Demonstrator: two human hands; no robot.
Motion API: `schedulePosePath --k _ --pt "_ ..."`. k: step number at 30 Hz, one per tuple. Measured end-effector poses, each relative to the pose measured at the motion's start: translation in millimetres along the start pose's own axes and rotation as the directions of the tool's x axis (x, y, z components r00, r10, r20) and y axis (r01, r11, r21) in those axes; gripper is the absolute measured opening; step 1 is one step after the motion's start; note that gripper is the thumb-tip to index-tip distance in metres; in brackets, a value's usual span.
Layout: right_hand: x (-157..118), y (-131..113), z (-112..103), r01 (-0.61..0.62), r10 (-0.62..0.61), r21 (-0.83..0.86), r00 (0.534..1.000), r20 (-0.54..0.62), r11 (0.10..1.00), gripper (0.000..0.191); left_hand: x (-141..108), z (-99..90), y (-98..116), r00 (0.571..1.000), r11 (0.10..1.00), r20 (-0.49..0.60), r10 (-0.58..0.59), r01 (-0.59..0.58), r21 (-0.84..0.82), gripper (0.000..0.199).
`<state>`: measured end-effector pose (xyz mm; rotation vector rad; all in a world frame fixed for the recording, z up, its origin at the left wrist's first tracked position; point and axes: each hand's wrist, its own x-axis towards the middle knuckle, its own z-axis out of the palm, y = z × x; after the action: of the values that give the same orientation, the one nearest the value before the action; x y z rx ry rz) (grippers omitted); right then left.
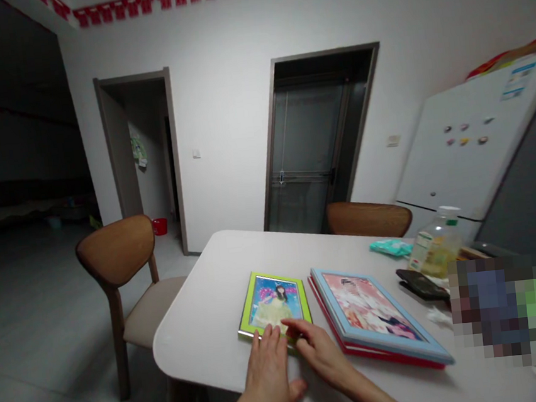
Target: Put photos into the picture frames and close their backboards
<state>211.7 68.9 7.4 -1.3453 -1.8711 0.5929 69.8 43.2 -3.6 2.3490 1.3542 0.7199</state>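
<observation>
A small green-bordered picture frame (pixel 276 298) lies flat on the white table (pixel 202 308), showing a figure in a pale yellow dress on a blue background. My left hand (pixel 269 368) rests at its lower edge, fingers stretched out and holding nothing. My right hand (pixel 318 351) is just to the right, touching the frame's lower right part with the index finger extended and the other fingers curled; nothing shows in its grasp. Beside it on the right lies a stack of larger frames, a light-blue one (pixel 378 310) on top and a red one (pixel 409 363) beneath.
Wooden chairs stand at the left (pixel 121 253) and far side (pixel 369 216) of the table. Along the right are a teal packet (pixel 391 248), a large clear bottle (pixel 436 248), a dark wallet-like item (pixel 422 284) and a blurred-out patch. A white fridge (pixel 470 137) stands behind.
</observation>
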Motion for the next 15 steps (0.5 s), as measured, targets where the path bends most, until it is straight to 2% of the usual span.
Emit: schedulePosePath --k 3,6,9,12,15 --pt "-13.4 -2.3 -13.1 -0.088 0.111 0.187 0.987 -0.118 0.978 0.038 -5.0 1.5 14.9 0.998 0.998 0.016 0.061 -0.061 0.026 0.076" --pt "-19.1 2.6 -18.3 -0.144 0.19 0.219 0.961 -0.202 0.965 0.033 -0.3 0.5 21.2 0.994 0.993 0.038 0.107 -0.108 0.039 0.084" --pt "-24.4 7.8 -17.7 -0.142 0.191 0.2 0.948 -0.256 0.969 0.033 4.8 -1.8 22.2 0.994 0.995 0.074 0.081 -0.085 0.058 0.086" --pt "-29.0 11.3 -16.9 -0.136 0.194 0.221 0.944 -0.268 0.966 0.034 0.4 -4.3 23.8 0.989 0.987 0.091 0.114 -0.123 0.101 0.083" --pt "-30.7 13.4 -17.5 -0.157 0.231 0.291 0.942 -0.243 0.944 0.036 -11.9 -6.0 27.6 0.984 0.969 0.104 0.142 -0.16 0.19 0.064"
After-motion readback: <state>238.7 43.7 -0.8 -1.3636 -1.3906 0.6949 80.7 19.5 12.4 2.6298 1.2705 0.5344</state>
